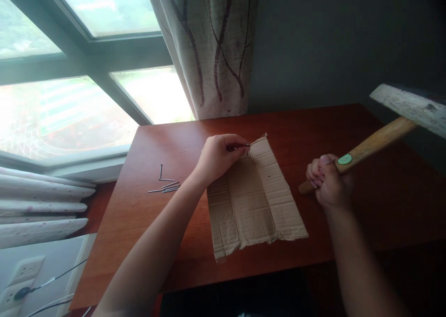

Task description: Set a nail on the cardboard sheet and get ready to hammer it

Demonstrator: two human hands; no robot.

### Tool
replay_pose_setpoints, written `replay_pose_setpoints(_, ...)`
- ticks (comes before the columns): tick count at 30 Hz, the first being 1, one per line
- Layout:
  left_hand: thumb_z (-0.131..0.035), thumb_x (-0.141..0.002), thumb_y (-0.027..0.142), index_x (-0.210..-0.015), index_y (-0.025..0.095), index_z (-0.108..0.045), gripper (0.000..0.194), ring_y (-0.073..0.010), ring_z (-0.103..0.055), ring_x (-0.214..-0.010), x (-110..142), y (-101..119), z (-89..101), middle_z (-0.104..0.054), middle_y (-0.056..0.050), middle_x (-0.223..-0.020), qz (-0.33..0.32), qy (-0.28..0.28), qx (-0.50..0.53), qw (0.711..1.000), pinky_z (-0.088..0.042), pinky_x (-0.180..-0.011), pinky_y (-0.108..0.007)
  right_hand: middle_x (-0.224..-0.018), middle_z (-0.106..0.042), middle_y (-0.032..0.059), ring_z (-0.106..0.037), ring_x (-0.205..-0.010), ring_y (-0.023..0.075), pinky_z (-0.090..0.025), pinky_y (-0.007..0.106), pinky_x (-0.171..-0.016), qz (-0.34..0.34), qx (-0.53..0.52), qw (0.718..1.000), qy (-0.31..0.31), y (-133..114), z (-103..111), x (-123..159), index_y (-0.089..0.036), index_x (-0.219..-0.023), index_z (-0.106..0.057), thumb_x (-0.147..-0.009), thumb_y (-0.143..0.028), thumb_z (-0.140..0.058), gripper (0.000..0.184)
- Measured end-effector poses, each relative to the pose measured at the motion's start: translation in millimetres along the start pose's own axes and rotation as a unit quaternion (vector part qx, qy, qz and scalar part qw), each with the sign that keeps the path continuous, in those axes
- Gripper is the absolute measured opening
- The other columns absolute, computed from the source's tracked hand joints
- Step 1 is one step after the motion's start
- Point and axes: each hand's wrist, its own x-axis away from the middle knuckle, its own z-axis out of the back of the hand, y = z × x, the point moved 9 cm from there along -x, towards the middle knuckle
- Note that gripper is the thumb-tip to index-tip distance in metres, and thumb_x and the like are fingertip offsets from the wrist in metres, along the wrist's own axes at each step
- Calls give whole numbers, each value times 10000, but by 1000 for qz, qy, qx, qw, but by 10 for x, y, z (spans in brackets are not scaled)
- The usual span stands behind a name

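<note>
My left hand (223, 157) pinches a nail (248, 145) between thumb and fingertips, over the far end of a flat piece of cardboard (251, 201). Only the nail's head end shows clearly; whether its point has entered the cardboard is hidden. My right hand (329, 177) is wrapped round the wooden handle of a hammer (378, 143), raised to the right of the cardboard with its head up at the frame's right edge. Several loose nails (167, 186) lie on the table to the left of my left forearm.
The cardboard lies on a reddish-brown wooden table (188, 242). A window (101, 71) and a patterned curtain (216, 48) stand behind and to the left. Wall sockets with a plugged-in cable (52, 280) are at the lower left, beside the table's edge.
</note>
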Motion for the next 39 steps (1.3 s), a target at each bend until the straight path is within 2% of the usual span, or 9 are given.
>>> replay_pose_setpoints(11,-716,-855,222,-879,192,-805,97,-168,-728,-803,-5,-21,-23,-807,-37,-866,-2,-7,-10,1000,-546,-683,-258,-477,-322,-94,-281,-376,67,-196,234,-356,5,-2,1000,2,-6,12,0,-228,-600,-384,-974,-388,-703,517)
replay_pose_setpoints(17,-712,-870,263,-907,210,-810,117,-170,-731,-785,22,-62,-22,-815,-35,-890,7,5,-50,999,-532,-642,-252,-469,-322,-98,-268,-369,69,-209,232,-349,6,-5,1000,3,3,15,-7,-233,-592,-385,-966,-403,-712,525)
replay_pose_setpoints(23,-709,-871,206,-907,214,-803,101,-165,-736,-745,74,23,-36,-815,-19,-845,-2,18,-114,993,-546,-693,-267,-472,-322,-99,-272,-367,73,-208,230,-349,6,-7,1000,7,10,8,-9,-235,-608,-386,-959,-407,-718,513)
replay_pose_setpoints(29,-710,-880,190,-914,228,-800,103,-189,-767,-791,116,93,-64,-826,-18,-880,-10,42,-164,986,-569,-751,-292,-468,-323,-95,-272,-371,83,-201,242,-356,6,-3,1000,6,11,6,1,-240,-605,-395,-961,-409,-711,506)
replay_pose_setpoints(39,-736,-870,201,-921,240,-800,92,-203,-773,-807,139,22,-65,-828,-18,-893,0,60,-170,984,-569,-731,-297,-487,-345,-89,-311,-387,86,-215,250,-356,-12,21,999,-29,49,-46,-33,-242,-622,-416,-960,-474,-720,510)
